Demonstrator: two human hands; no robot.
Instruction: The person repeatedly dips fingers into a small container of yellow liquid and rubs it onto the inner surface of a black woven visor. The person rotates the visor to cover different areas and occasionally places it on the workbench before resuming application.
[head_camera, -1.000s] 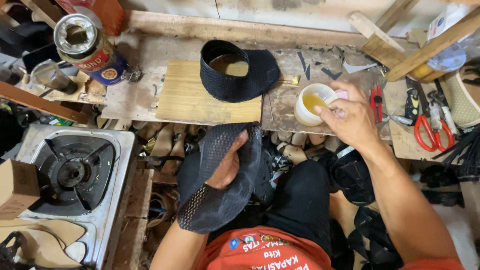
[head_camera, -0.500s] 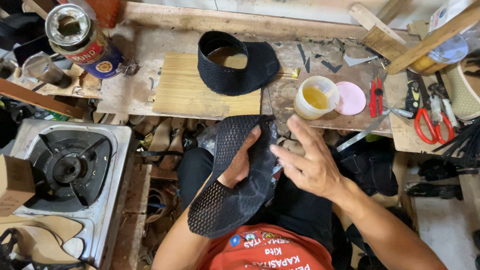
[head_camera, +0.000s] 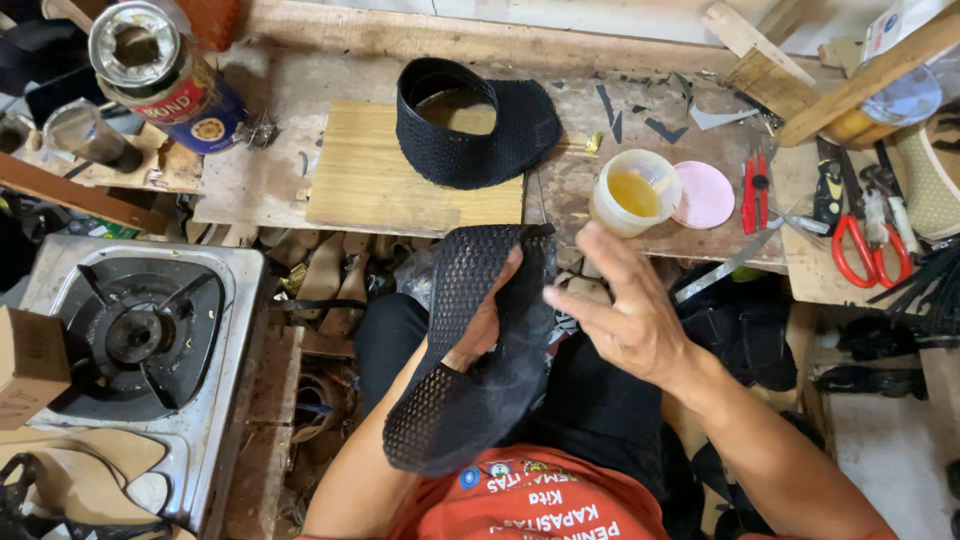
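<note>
Left hand (head_camera: 487, 322) mostly buried inside black mesh upper (head_camera: 470, 370), gripping it, right hand (head_camera: 625, 320) open beside it, fingers spread, glue cup (head_camera: 633, 195) at desk's front edge.

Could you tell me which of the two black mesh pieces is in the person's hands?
The flat black mesh piece over the lap: the left hand is inside it, the right hand beside it. The other mesh piece stands curved on the wooden board, untouched.
</note>
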